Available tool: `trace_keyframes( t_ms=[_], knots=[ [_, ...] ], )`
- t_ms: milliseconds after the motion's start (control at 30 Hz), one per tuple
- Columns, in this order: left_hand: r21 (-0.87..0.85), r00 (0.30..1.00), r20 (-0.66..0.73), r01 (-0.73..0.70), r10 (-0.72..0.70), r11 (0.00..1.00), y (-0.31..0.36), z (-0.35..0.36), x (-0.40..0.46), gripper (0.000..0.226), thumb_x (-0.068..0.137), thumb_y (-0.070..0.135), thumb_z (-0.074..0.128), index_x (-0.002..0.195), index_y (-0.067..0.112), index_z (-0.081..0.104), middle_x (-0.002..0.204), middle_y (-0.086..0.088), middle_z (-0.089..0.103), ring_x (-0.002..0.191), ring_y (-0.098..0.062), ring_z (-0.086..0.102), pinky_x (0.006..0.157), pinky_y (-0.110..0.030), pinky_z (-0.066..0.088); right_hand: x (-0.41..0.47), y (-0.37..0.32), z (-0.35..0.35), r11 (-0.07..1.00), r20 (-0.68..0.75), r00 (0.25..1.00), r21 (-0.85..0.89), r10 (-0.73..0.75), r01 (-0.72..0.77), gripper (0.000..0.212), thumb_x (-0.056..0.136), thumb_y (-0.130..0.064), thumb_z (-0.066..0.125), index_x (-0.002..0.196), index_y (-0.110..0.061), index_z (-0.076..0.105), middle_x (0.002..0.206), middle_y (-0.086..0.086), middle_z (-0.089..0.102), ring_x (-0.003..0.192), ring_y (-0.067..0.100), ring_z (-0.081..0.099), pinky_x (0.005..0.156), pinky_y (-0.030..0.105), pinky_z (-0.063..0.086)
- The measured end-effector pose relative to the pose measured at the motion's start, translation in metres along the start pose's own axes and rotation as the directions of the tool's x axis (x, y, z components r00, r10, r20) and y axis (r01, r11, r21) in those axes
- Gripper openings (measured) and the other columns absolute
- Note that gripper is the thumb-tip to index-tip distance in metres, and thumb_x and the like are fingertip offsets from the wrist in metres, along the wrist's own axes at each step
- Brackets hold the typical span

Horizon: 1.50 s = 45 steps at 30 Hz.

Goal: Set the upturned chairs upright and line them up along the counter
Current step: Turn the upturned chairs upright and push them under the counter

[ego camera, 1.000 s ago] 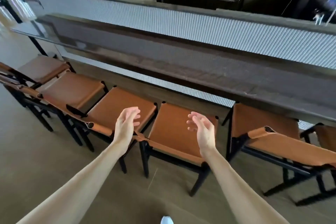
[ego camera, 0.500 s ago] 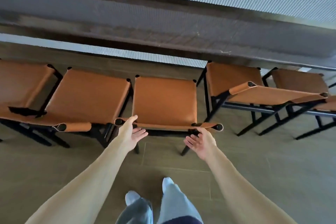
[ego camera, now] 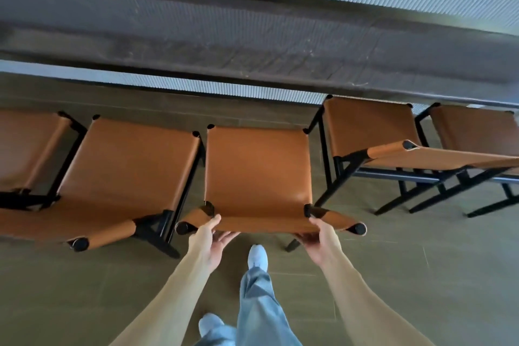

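Note:
A tan leather chair [ego camera: 258, 168] with a black frame stands upright right in front of me, facing the dark counter [ego camera: 252, 36]. My left hand [ego camera: 212, 239] grips the left part of its backrest band, thumb on top and fingers underneath. My right hand [ego camera: 318, 239] grips the right part of the same band the same way. Two like chairs [ego camera: 126, 166] stand in the row to its left. Two more chairs [ego camera: 368, 126] stand to the right, tucked closer under the counter.
A ribbed white panel [ego camera: 224, 88] runs below the counter. There is a gap of floor [ego camera: 317, 171] between the held chair and the right neighbour. My feet in pale shoes [ego camera: 257, 257] stand just behind the chair on the tiled floor.
My view has tipped down towards the chairs. Both hands went from hovering open over the seat to reaching the backrest and now grip it from below.

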<state>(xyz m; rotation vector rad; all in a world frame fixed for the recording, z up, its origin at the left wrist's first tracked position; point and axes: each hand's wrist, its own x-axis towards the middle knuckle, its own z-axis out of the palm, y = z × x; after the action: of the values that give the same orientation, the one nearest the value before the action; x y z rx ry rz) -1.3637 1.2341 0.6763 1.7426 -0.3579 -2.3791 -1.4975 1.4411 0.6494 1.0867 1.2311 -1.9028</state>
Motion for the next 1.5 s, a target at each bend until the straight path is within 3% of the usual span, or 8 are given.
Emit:
trace_keyframes(
  t_ms=[100, 233, 433, 533, 700, 1033, 1200, 1500],
  knots=[
    [-0.011, 1.000, -0.018, -0.005, 0.005, 1.000, 0.003, 0.005, 0.004, 0.023, 0.094, -0.017, 0.050, 0.113, -0.006, 0.056, 0.131, -0.029, 0.054, 0.110, -0.045, 0.060, 0.084, -0.056, 0.053, 0.007, -0.001, 0.002, 0.999, -0.062, 0.998, 0.037, -0.004, 0.006, 0.052, 0.090, 0.014, 0.044, 0.141, 0.003, 0.046, 0.128, 0.026, 0.058, 0.097, 0.039, 0.062, 0.067, 0.049, 0.055],
    [-0.002, 0.999, -0.010, -0.032, 0.032, 0.999, 0.016, 0.017, 0.014, 0.021, 0.093, -0.019, 0.046, 0.107, -0.007, 0.057, 0.122, -0.031, 0.058, 0.105, -0.042, 0.063, 0.097, -0.057, 0.050, 0.012, -0.002, 0.008, 0.996, -0.037, 0.999, 0.091, -0.007, 0.010, 0.054, 0.088, 0.018, 0.046, 0.140, 0.004, 0.045, 0.124, 0.026, 0.060, 0.099, 0.038, 0.063, 0.055, 0.040, 0.060],
    [-0.004, 0.996, 0.058, -0.072, 0.072, 0.997, 0.055, 0.071, 0.042, 0.024, 0.096, -0.019, 0.041, 0.103, -0.002, 0.056, 0.121, -0.028, 0.058, 0.121, -0.045, 0.056, 0.097, -0.059, 0.050, 0.040, -0.037, 0.067, 0.993, -0.005, 0.999, 0.112, -0.038, 0.038, 0.052, 0.088, 0.020, 0.046, 0.138, 0.006, 0.047, 0.105, 0.022, 0.064, 0.089, 0.034, 0.064, 0.063, 0.042, 0.057],
    [-0.007, 0.995, 0.073, -0.073, 0.073, 0.997, 0.064, 0.100, 0.058, 0.025, 0.096, -0.019, 0.039, 0.098, -0.001, 0.056, 0.107, -0.026, 0.060, 0.122, -0.046, 0.055, 0.093, -0.061, 0.052, 0.056, -0.060, 0.089, 0.992, -0.014, 0.998, 0.109, -0.058, 0.060, 0.052, 0.088, 0.020, 0.045, 0.137, 0.007, 0.047, 0.103, 0.022, 0.064, 0.087, 0.035, 0.064, 0.054, 0.040, 0.058],
    [-0.040, 0.992, 0.089, -0.085, 0.088, 0.996, 0.085, 0.135, 0.084, 0.023, 0.097, -0.018, 0.039, 0.108, -0.003, 0.053, 0.128, -0.032, 0.054, 0.126, -0.053, 0.051, 0.102, -0.064, 0.044, 0.079, -0.089, 0.124, 0.994, 0.037, 0.996, 0.081, -0.077, 0.074, 0.052, 0.089, 0.021, 0.043, 0.139, 0.008, 0.044, 0.124, 0.030, 0.060, 0.094, 0.040, 0.063, 0.065, 0.047, 0.055],
    [-0.017, 0.992, 0.070, -0.108, 0.109, 0.994, 0.110, 0.157, 0.108, 0.020, 0.095, -0.016, 0.048, 0.109, -0.004, 0.054, 0.126, -0.030, 0.057, 0.109, -0.052, 0.062, 0.064, -0.059, 0.059, 0.103, -0.105, 0.152, 0.997, 0.071, 0.997, 0.068, -0.043, 0.038, 0.051, 0.092, 0.019, 0.042, 0.141, 0.004, 0.043, 0.136, 0.031, 0.054, 0.121, 0.049, 0.057, 0.091, 0.058, 0.053],
    [-0.023, 0.991, 0.074, -0.114, 0.116, 0.993, 0.111, 0.159, 0.109, 0.040, 0.096, -0.015, 0.045, 0.135, -0.009, 0.045, 0.132, -0.032, 0.055, 0.116, -0.056, 0.058, 0.065, -0.059, 0.058, 0.100, -0.110, 0.156, 0.998, 0.093, 0.995, 0.058, -0.033, 0.028, 0.051, 0.093, 0.019, 0.039, 0.142, 0.005, 0.042, 0.139, 0.033, 0.052, 0.126, 0.050, 0.054, 0.100, 0.059, 0.049],
    [0.043, 0.977, 0.151, -0.160, 0.151, 0.986, 0.104, 0.157, 0.105, 0.014, 0.097, -0.013, 0.047, 0.107, -0.006, 0.053, 0.123, -0.029, 0.057, 0.109, -0.049, 0.062, 0.075, -0.057, 0.057, 0.103, -0.110, 0.145, 0.999, 0.164, 0.986, -0.009, -0.029, 0.031, 0.046, 0.096, 0.012, 0.046, 0.141, 0.001, 0.045, 0.135, 0.029, 0.058, 0.121, 0.045, 0.061, 0.092, 0.056, 0.055]
  ],
)
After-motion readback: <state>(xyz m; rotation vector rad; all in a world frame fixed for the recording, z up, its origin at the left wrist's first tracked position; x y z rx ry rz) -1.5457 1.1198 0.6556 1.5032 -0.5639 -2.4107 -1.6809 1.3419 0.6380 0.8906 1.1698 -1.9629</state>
